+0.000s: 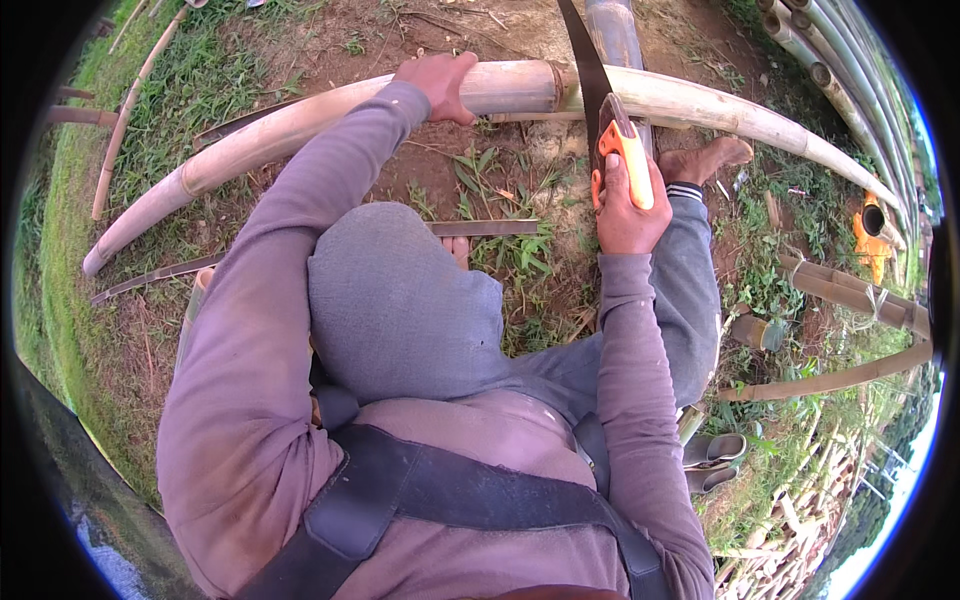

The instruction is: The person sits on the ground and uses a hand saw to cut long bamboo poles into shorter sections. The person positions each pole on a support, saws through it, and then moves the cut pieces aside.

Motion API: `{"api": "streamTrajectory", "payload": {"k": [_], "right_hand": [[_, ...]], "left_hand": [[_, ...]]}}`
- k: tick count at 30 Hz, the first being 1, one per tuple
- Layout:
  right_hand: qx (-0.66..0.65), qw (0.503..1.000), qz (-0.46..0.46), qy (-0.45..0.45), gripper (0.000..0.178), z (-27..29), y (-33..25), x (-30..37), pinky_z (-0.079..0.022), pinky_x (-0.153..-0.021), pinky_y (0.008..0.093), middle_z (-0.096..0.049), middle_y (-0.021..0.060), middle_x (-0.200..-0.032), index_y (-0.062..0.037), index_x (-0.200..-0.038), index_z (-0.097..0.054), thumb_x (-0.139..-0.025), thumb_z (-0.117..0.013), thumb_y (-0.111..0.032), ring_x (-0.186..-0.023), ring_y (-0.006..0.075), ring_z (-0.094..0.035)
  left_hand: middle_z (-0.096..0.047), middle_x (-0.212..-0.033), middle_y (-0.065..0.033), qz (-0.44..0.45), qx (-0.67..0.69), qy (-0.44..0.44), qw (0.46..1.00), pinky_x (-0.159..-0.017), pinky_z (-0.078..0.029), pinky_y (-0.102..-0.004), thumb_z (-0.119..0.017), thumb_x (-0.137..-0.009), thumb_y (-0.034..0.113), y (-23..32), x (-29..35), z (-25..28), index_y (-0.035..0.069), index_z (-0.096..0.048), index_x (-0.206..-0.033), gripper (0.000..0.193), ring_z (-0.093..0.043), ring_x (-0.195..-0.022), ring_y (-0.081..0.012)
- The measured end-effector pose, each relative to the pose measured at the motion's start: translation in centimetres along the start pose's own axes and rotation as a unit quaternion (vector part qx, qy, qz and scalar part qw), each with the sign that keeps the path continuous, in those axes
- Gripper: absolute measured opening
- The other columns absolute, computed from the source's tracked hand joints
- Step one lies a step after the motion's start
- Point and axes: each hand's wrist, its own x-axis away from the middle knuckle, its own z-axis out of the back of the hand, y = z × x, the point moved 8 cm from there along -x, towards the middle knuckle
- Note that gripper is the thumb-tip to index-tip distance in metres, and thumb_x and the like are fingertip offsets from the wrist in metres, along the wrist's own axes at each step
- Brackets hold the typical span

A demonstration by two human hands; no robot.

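A long pale bamboo pole (290, 128) lies crosswise in front of me, its ends bowed toward me by the lens. My left hand (438, 85) is wrapped over it left of the middle. In my right hand (632, 220) is a handsaw (630, 150) with an orange handle. The dark blade points away from me and crosses the pole just right of a joint. I cannot tell how deep it sits in the pole. Beneath the crossing, a thicker bamboo pole (612, 30) runs away from me. My bare right foot (708, 160) is by the pole's near side.
A flat bamboo strip (490, 228) lies beyond my bent left knee (400, 300). Several bamboo poles (840, 90) are stacked at the far right. Nearer on the right are tied bamboo pieces (850, 290), a yellow-orange object (868, 245) and dark boots (712, 462).
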Motion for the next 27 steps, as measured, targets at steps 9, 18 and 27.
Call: {"api": "streamTrajectory", "payload": {"k": [9, 18, 27], "right_hand": [[-0.062, 0.996, -0.057, -0.016, 0.043, 7.5, -3.7, 12.7, -0.061, -0.099, 0.0332, -0.072, 0.0175, -0.128, 0.0102, -0.141, -0.060, -0.104, -0.072, -0.007, -0.113, 0.0205, -0.072], [-0.045, 0.994, -0.088, -0.037, 0.042, 1.6, 0.0, 4.8, -0.057, -0.095, 0.0319, -0.075, 0.0134, -0.123, 0.0066, -0.138, -0.065, -0.102, -0.077, -0.010, -0.107, 0.0170, -0.070], [-0.037, 0.997, -0.055, -0.042, 0.058, 6.5, 1.7, 13.5, -0.055, -0.107, 0.0410, -0.069, 0.0226, -0.140, 0.0087, -0.145, -0.056, -0.098, -0.080, -0.016, -0.126, 0.0309, -0.070]], "left_hand": [[-0.072, -0.129, -0.0175, 0.025, -0.003, -0.027, 0.999, -0.101, -0.056, -0.0516, -0.091, -0.072, 0.052, -0.9, 0.9, 0.3, 0.013, -0.054, -0.145, 0.091, -0.070, -0.121, -0.0396], [-0.072, -0.130, -0.0188, 0.015, 0.000, -0.039, 0.999, -0.102, -0.055, -0.0524, -0.092, -0.069, 0.052, -0.9, 0.2, 0.8, 0.014, -0.049, -0.150, 0.099, -0.069, -0.121, -0.0412], [-0.070, -0.135, -0.0224, 0.027, -0.015, -0.065, 0.997, -0.105, -0.054, -0.0525, -0.093, -0.069, 0.052, 0.2, -0.8, 0.2, 0.013, -0.045, -0.155, 0.107, -0.068, -0.125, -0.0427]]}}
